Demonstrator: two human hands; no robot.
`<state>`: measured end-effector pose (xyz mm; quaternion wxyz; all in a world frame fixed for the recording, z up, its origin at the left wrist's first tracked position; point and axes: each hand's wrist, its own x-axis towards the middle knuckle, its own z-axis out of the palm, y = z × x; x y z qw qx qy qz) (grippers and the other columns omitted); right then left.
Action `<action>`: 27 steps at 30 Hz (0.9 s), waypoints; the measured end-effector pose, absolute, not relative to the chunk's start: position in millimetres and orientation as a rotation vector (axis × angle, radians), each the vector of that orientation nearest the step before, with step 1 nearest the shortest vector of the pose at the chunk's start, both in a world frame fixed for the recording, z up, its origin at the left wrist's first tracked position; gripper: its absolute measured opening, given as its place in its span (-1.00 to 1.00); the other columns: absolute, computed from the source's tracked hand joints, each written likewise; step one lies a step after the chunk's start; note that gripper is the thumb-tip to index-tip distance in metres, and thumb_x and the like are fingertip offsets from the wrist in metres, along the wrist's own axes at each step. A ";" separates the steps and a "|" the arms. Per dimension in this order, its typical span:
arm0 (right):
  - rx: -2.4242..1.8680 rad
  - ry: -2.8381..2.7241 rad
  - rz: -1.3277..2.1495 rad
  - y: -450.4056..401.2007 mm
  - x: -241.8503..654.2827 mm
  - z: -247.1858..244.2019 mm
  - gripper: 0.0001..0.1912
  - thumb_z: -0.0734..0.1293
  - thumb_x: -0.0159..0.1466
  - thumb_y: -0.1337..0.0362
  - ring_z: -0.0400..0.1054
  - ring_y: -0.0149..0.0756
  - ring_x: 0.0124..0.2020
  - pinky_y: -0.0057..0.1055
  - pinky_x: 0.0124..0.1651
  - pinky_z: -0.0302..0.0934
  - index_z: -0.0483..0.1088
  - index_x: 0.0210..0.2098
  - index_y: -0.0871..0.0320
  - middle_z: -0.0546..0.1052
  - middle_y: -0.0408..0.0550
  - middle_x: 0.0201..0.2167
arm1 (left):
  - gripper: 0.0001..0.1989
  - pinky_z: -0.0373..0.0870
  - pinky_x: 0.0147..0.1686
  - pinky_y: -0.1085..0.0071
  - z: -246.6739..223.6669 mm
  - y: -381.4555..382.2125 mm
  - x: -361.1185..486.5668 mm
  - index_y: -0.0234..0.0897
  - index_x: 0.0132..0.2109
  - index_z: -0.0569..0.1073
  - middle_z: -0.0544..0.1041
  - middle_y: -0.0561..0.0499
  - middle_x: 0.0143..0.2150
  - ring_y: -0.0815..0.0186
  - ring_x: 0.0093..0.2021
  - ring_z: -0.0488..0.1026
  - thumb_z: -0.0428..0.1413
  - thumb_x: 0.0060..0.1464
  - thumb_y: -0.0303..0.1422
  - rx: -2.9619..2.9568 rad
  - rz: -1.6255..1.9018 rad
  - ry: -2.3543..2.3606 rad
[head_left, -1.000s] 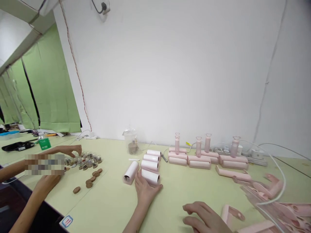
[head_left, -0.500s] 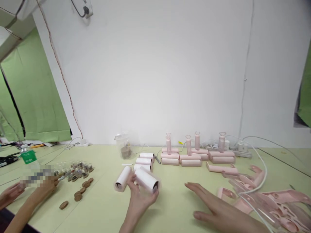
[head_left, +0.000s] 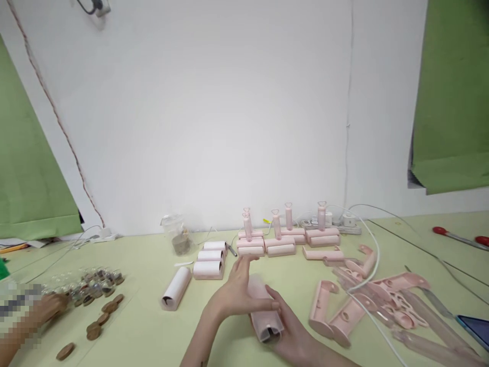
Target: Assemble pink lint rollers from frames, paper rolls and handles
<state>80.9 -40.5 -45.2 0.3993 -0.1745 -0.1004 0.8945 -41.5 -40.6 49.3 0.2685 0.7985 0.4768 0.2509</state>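
My right hand (head_left: 292, 331) is wrapped round a white roll in a translucent pale cover (head_left: 266, 323), low in front of me. Its near end shows a dark opening. My left hand (head_left: 239, 293) lies over the same roll, thumb across its top and fingers raised and partly bent at its far side. A similar white roll (head_left: 178, 288) lies left of my hands, slanted on the table. Several more white rolls (head_left: 208, 270) are lined up behind it.
Pink roller bodies (head_left: 280, 246) and upright handles stand near the wall. Loose pink parts (head_left: 346, 316) and a white cable (head_left: 376, 255) lie right. Left are brown discs (head_left: 93, 331), small clear domes (head_left: 95, 285), a plastic bag (head_left: 179, 239) and another person's hand (head_left: 53, 306). A phone (head_left: 476, 329) lies far right.
The view has turned right. The roll from my left hand has come down toward me, and my right hand, empty before, has closed round it. My left hand now lies over its top.
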 end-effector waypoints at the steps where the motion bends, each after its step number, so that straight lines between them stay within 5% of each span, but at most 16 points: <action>1: -0.422 -0.231 2.265 -40.1 83.4 -47.8 -0.73 0.27 0.12 0.12 0.36 -0.40 -0.54 -0.51 -0.43 0.21 0.36 -0.40 0.24 0.46 -0.14 -0.62 | -0.14 0.20 -0.04 0.24 43.0 -39.6 -42.6 -0.18 0.13 0.07 0.12 -0.14 0.14 0.04 0.11 0.11 0.21 -0.35 -0.10 2.099 0.670 1.298; 7: -0.388 -0.190 2.310 -44.1 89.5 -47.7 -0.68 0.27 0.11 0.10 0.33 -0.46 -0.56 -0.53 -0.37 0.22 0.36 -0.42 0.30 0.46 -0.07 -0.57 | -0.23 0.34 -0.23 0.41 5.3 -36.1 -47.8 -0.09 0.10 0.12 0.17 -0.06 0.10 0.19 -0.05 0.30 0.23 -0.31 -0.23 1.920 0.607 1.091; 13: -0.489 -0.220 2.292 -48.6 86.3 -43.6 -0.73 0.28 0.11 0.09 0.36 -0.40 -0.46 -0.41 -0.25 0.22 0.35 -0.31 0.17 0.48 -0.14 -0.52 | -0.46 0.31 -0.27 0.39 -15.9 -30.7 -41.0 -0.26 0.05 0.19 0.37 -0.12 -0.08 0.23 -0.20 0.38 -0.09 0.00 -0.04 1.587 0.867 1.321; 17: -0.516 -0.229 2.377 -52.0 87.3 -43.6 -0.67 0.25 0.11 0.02 0.36 -0.37 -0.42 -0.34 -0.20 0.21 0.35 -0.37 0.19 0.48 -0.11 -0.50 | -0.59 0.30 -0.37 0.42 -20.3 -29.0 -36.8 -0.30 -0.19 0.38 0.48 -0.07 -0.25 0.24 -0.33 0.39 -0.06 -0.03 -0.07 1.606 0.939 1.430; 27: -0.265 -0.293 2.489 -49.1 91.8 -48.0 -0.54 0.12 0.18 0.00 0.35 -0.26 -0.25 -0.34 -0.14 0.16 0.34 -0.27 0.30 0.49 0.07 -0.34 | -0.63 0.29 -0.42 0.43 -13.0 -29.4 -44.7 -0.27 -0.29 0.47 0.53 -0.04 -0.30 0.23 -0.37 0.40 -0.03 -0.07 -0.09 1.632 1.009 1.505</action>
